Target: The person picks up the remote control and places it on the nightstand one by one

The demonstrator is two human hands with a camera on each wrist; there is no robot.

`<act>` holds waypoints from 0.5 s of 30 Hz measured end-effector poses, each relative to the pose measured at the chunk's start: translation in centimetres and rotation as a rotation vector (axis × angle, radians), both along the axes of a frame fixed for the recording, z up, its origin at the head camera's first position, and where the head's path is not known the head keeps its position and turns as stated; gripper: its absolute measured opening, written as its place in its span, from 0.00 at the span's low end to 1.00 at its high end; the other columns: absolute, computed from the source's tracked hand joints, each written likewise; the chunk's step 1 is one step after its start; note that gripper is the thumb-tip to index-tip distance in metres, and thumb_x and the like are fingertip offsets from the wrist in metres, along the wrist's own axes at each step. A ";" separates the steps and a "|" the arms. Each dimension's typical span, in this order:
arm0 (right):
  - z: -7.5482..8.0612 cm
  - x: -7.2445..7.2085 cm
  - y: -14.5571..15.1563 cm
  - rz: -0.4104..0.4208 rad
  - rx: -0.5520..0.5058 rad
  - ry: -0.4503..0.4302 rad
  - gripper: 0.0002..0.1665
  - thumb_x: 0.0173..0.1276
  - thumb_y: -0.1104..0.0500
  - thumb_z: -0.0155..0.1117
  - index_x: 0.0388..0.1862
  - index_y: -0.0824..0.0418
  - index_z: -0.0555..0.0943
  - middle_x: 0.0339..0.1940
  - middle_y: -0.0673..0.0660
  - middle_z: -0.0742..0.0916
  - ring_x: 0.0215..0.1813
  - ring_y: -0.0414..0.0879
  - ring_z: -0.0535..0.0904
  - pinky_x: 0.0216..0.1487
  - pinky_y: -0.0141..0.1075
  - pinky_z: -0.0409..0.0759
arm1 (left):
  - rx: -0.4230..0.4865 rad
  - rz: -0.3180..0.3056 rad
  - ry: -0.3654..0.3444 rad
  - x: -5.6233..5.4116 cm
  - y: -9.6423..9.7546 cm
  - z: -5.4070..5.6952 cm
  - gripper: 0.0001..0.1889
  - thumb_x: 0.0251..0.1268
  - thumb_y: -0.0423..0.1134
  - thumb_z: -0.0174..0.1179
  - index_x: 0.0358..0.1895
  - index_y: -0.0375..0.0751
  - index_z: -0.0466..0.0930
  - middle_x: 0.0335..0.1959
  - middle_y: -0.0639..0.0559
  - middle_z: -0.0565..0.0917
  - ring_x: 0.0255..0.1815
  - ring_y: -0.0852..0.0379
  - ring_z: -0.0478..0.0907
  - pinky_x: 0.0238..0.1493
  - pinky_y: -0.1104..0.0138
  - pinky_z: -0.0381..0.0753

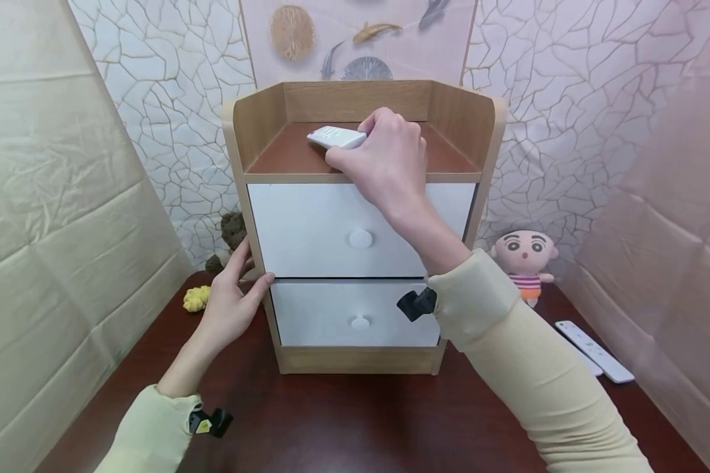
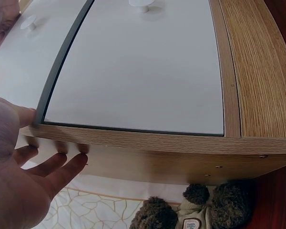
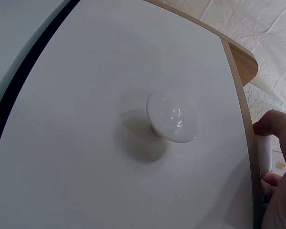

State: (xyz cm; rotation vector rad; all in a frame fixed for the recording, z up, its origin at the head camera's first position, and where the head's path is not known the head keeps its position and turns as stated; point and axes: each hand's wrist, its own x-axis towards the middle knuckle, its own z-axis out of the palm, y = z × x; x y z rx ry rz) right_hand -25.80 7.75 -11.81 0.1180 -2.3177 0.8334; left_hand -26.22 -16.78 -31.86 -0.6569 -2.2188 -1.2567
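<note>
Remote (image 1: 334, 136) at twelve o'clock, right hand (image 1: 392, 157) pinching it above the cabinet (image 1: 307, 243); left hand (image 1: 234, 301), fingers extended, presses the nine-o'clock side!

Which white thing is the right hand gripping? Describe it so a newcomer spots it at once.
Find the wooden cabinet with two white drawers, standing on the dark red table. At its brown top, the right hand grips a flat white slab. Unlike the white pieces lying on the table at the right, this one is held at the cabinet top.
</note>
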 end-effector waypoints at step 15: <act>-1.1 -0.3 -0.5 -0.026 0.070 0.061 0.22 0.57 0.48 0.70 0.45 0.60 0.80 0.42 0.54 0.88 0.44 0.51 0.81 0.44 0.40 0.77 | 0.006 -0.002 0.009 0.1 0.1 0.0 0.39 0.74 0.28 0.60 0.82 0.33 0.50 0.76 0.34 0.65 0.70 0.33 0.69 0.56 0.43 0.81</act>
